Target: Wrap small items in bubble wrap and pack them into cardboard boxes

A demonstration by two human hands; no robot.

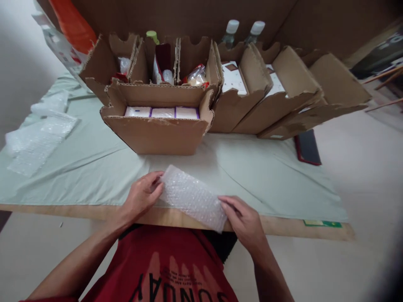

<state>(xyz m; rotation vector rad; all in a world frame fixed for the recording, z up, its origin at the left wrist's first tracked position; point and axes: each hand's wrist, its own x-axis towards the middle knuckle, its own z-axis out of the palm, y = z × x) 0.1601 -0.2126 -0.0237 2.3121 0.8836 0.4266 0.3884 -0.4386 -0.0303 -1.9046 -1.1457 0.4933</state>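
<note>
A flat rectangular piece of bubble wrap is stretched at a slant between my hands, over the table's front edge. My left hand pinches its upper left end between thumb and fingers. At the right end, my right hand grips the edge with the thumb on the near side. Whether anything lies inside the wrap cannot be made out. Just behind it stands a low cardboard box with several white, purple-edged packs in a row.
Behind are several tall cardboard holders with packets and white boxes, and two white-capped bottles. More bubble wrap lies at the left on the pale green cloth. A dark flat object rests at the right.
</note>
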